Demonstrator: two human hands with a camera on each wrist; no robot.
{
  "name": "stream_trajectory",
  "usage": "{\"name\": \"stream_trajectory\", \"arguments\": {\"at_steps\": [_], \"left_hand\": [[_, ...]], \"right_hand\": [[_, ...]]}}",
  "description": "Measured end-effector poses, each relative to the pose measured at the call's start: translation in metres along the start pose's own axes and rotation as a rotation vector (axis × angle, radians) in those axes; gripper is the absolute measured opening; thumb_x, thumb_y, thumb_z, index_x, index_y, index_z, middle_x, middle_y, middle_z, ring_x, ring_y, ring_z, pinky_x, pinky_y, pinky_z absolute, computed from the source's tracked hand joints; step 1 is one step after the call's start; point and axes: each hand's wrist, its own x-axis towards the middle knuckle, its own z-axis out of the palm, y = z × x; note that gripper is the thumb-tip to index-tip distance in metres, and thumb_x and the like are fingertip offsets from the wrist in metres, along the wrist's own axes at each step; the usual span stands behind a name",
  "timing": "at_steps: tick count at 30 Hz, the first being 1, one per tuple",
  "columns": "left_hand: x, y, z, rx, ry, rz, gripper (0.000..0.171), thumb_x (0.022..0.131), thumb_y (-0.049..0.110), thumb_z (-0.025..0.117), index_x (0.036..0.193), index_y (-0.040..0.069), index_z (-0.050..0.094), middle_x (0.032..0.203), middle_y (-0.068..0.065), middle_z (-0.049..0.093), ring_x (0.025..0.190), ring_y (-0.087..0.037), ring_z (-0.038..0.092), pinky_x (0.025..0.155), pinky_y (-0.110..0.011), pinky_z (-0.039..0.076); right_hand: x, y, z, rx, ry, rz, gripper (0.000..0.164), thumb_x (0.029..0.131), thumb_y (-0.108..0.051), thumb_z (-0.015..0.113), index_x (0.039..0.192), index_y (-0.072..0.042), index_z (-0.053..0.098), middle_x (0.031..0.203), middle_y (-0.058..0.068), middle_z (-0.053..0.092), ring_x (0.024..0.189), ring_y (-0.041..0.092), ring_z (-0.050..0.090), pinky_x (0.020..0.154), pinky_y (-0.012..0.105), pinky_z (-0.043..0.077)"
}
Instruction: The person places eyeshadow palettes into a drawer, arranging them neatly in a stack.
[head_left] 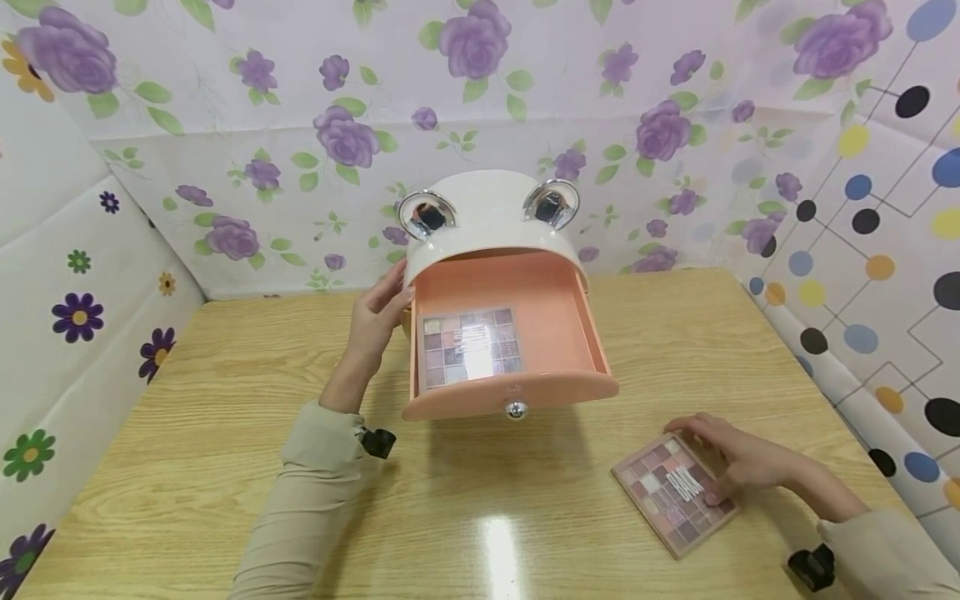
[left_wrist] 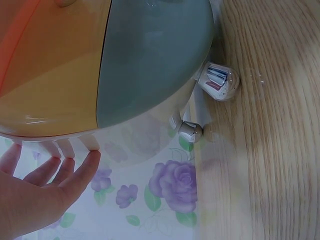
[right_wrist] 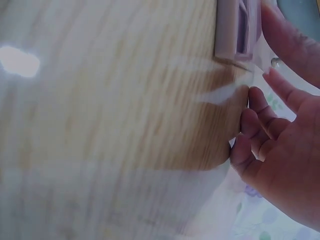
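Note:
A white frog-shaped box [head_left: 491,200] with silver-ringed eyes stands at the back of the table, its peach drawer [head_left: 558,317] pulled out. Inside the drawer, on the left, lies an eyeshadow palette [head_left: 472,348] under a shiny clear cover. My left hand [head_left: 375,312] touches the box's left side; in the left wrist view its fingertips [left_wrist: 92,156] press on the white shell. At the front right, my right hand [head_left: 738,458] holds a second eyeshadow palette [head_left: 675,492] flat over the table, thumb over its right part and fingers along the far edge.
Below the peach drawer, the left wrist view shows a yellow drawer front [left_wrist: 55,75] and a grey-green one [left_wrist: 150,55], with silver feet [left_wrist: 220,82] under the box. The wooden table [head_left: 247,375] meets flowered cloth [head_left: 285,183] behind and a dotted cloth [head_left: 862,250] on the right.

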Motion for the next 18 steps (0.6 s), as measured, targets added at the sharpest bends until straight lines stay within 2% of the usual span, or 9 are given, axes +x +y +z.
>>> {"name": "stream_trajectory", "arguments": {"at_steps": [5, 9, 14, 18], "left_hand": [[0.000, 0.000, 0.000, 0.006, 0.002, -0.003, 0.051, 0.088, 0.017, 0.055, 0.138, 0.011, 0.041, 0.135, -0.012, 0.046, 0.114, -0.018, 0.049, 0.083, -0.030, 0.048], [0.000, 0.000, 0.000, 0.004, 0.002, -0.006, 0.052, 0.088, 0.018, 0.055, 0.138, 0.011, 0.041, 0.135, -0.011, 0.045, 0.116, -0.019, 0.048, 0.084, -0.032, 0.048], [0.000, 0.000, 0.000, 0.011, -0.003, -0.003, 0.053, 0.088, 0.018, 0.055, 0.138, 0.011, 0.040, 0.137, -0.010, 0.044, 0.118, -0.020, 0.047, 0.084, -0.029, 0.048], [0.000, 0.000, -0.001, 0.012, 0.001, 0.000, 0.053, 0.088, 0.018, 0.055, 0.138, 0.011, 0.041, 0.136, -0.010, 0.044, 0.118, -0.020, 0.047, 0.083, -0.030, 0.048]], "right_hand": [[-0.001, 0.001, 0.002, -0.018, 0.048, -0.027, 0.082, 0.056, -0.035, 0.081, 0.123, -0.007, 0.043, 0.117, 0.008, 0.045, 0.109, 0.009, 0.038, 0.093, 0.012, 0.026], [-0.003, -0.001, 0.004, 0.032, 0.068, -0.019, 0.082, 0.055, -0.035, 0.081, 0.120, -0.003, 0.042, 0.115, 0.009, 0.045, 0.108, 0.006, 0.038, 0.092, 0.006, 0.021], [-0.005, -0.006, 0.005, 0.134, 0.061, 0.018, 0.081, 0.058, -0.032, 0.081, 0.118, -0.002, 0.036, 0.107, 0.011, 0.048, 0.097, 0.007, 0.045, 0.085, 0.014, 0.035], [-0.005, -0.009, 0.004, 0.216, 0.018, 0.019, 0.081, 0.064, -0.027, 0.079, 0.119, 0.000, 0.027, 0.103, 0.016, 0.053, 0.090, 0.010, 0.053, 0.076, 0.020, 0.043]]}}
